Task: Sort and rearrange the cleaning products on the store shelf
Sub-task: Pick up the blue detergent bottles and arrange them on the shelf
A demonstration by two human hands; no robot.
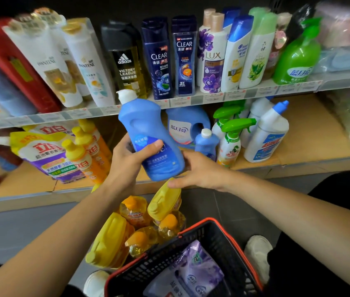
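shelving fills the view: shampoo bottles (pixel 161 58) line the upper shelf (pixel 212 99), and detergents and sprays stand on the lower shelf (pixel 311 133). a black basket (pixel 231 239) with a red rim sits on the floor below, with yellow bottles (pixel 109 241) lying just beside it. the blue bottle (pixel 148 129), white-capped, is held tilted in front of the shelves. the left grip (pixel 124 166) wraps its middle, thumb across the label; the right grip (pixel 201 170) cups its base, fingers curled behind.
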